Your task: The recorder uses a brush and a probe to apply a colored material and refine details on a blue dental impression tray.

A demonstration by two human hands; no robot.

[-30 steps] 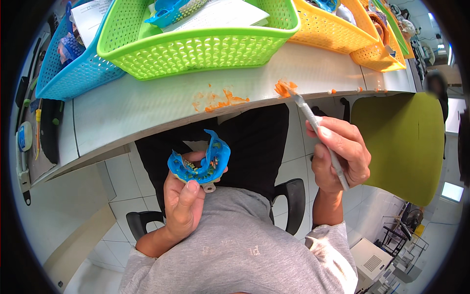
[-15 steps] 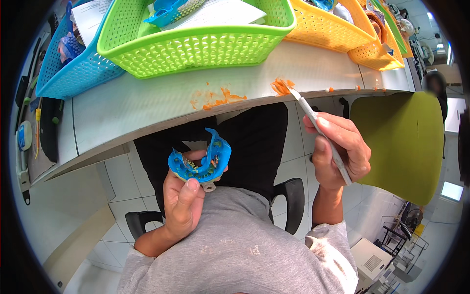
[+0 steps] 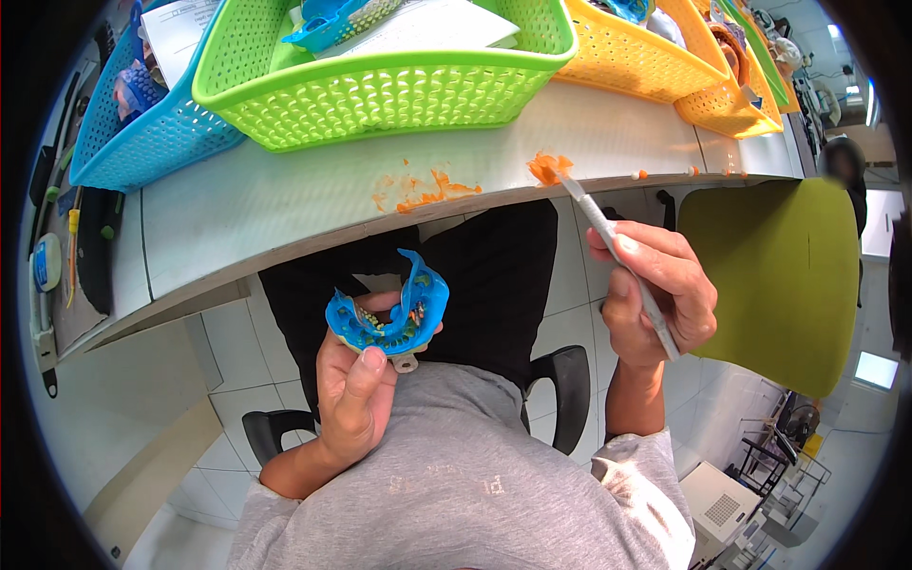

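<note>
Left hand (image 3: 356,401) around one blue dental impression (image 3: 435,296), right hand (image 3: 670,294) around one grey-handled knife (image 3: 598,220), hands apart.

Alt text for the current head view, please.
A seated person's left hand holds a blue dental impression above the lap; the right hand holds a slim grey spatula-like tool, its tip at an orange smear near the white table's edge. Beyond, a green basket stands between blue and yellow ones.
</note>
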